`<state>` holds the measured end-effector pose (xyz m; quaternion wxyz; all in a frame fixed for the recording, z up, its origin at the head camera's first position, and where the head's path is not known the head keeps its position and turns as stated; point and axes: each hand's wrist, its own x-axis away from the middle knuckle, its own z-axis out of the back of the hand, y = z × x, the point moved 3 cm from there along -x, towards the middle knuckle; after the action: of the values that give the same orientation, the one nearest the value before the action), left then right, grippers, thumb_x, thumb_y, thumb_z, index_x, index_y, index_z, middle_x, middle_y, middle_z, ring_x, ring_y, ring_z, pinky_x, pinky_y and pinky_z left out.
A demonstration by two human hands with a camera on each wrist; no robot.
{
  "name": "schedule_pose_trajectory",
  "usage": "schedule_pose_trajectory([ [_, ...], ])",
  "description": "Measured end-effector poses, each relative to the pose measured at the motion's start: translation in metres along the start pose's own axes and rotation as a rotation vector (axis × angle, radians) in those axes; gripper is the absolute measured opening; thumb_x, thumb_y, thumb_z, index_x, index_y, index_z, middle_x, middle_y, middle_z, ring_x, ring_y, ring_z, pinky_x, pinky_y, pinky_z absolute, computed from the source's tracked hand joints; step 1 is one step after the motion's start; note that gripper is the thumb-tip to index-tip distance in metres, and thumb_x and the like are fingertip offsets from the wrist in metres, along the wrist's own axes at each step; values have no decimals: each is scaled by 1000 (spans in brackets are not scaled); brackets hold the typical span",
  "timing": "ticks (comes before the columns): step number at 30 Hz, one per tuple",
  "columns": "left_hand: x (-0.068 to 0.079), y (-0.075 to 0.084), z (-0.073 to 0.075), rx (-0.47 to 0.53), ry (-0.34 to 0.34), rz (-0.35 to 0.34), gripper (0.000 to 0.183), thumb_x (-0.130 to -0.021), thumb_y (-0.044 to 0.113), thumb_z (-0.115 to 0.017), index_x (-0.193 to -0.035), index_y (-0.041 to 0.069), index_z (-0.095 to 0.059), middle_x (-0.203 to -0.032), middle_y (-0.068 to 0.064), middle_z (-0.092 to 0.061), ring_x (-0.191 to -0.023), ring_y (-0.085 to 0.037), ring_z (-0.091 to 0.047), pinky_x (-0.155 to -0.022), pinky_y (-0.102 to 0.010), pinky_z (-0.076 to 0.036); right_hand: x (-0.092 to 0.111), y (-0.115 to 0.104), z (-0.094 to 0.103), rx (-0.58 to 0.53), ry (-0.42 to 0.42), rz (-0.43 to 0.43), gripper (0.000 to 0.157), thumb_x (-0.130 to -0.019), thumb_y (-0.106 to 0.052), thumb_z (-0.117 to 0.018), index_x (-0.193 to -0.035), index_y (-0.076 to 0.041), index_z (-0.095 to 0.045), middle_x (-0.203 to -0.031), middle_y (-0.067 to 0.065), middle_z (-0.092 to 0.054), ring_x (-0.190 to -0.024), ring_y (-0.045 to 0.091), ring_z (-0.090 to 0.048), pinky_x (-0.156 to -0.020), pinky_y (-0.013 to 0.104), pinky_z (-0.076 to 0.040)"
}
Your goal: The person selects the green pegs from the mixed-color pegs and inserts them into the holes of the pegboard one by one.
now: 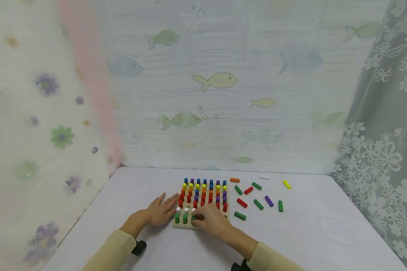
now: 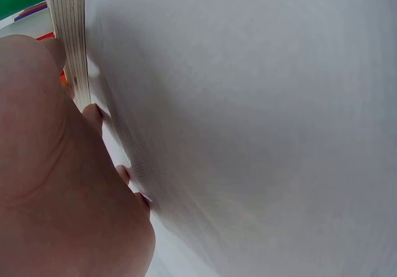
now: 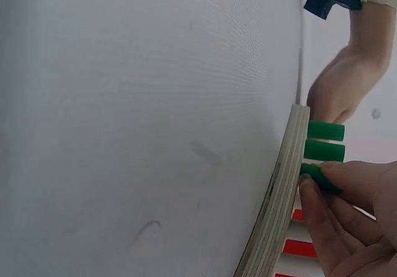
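Note:
A wooden pegboard (image 1: 180,227) lies on the table, with rows of upright pegs in blue, yellow, orange, purple, red, white and green. At its front row my right hand (image 1: 213,221) pinches a green peg (image 3: 319,176) between thumb and fingers. The peg stands at the board, third along from two upright green pegs (image 1: 177,218). Whether it is fully seated is hidden by the fingers. My left hand (image 1: 160,212) rests at the board's left edge with fingers extended and spread; in the left wrist view its fingers touch the board's side (image 2: 69,35).
Loose pegs lie scattered right of the board, among them a purple peg (image 1: 269,201), a yellow peg (image 1: 286,184), a white peg (image 1: 264,177), an orange peg (image 1: 234,180) and several green and red ones. A white cloth (image 1: 308,233) covers the table; printed curtains surround it.

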<state>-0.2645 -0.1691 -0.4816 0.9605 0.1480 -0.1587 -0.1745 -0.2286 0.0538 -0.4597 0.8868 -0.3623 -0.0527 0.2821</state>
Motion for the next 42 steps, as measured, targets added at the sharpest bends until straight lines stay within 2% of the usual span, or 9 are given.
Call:
schedule_pose_trajectory([
  [6,-1,0,-1,-6,5,-23,61,-109,41,-42,-164,20,-26,-171,0,-22,-155,-46,-6,-122,-67,-8,0,-3,-1,53,1,28,17,-93,-12,-77,-108,-6,-81,-101,-2,-78,-80,-3,-62,-78,16,-55],
  [16,0,1,2,-7,-1,-14,60,-109,41,-41,-164,20,-26,-171,0,-21,-156,-46,-5,-122,-66,-7,0,-4,0,61,-2,52,17,-93,-11,-76,-109,-6,-80,-100,-2,-78,-79,-3,-62,-77,17,-56],
  [26,2,3,2,6,6,-18,61,-109,41,-43,-163,19,-27,-170,-1,-23,-155,-46,-7,-121,-67,-9,2,-3,4,4,-30,28,21,-93,-13,-77,-113,-5,-78,-99,-3,-78,-79,-3,-62,-77,15,-55],
  [32,2,4,3,11,5,-19,61,-109,41,-43,-163,19,-27,-170,0,-23,-155,-46,-7,-122,-67,-9,8,-5,16,-46,-30,43,17,-93,-11,-75,-109,-4,-78,-94,-5,-76,-80,-2,-64,-75,16,-55],
  [42,2,3,3,9,-12,-19,61,-109,40,-42,-164,18,-25,-171,-3,-20,-155,-47,-3,-122,-66,-5,23,1,36,-23,-3,99,12,-93,-12,-75,-103,-4,-77,-88,-8,-72,-79,1,-61,-74,18,-55],
])
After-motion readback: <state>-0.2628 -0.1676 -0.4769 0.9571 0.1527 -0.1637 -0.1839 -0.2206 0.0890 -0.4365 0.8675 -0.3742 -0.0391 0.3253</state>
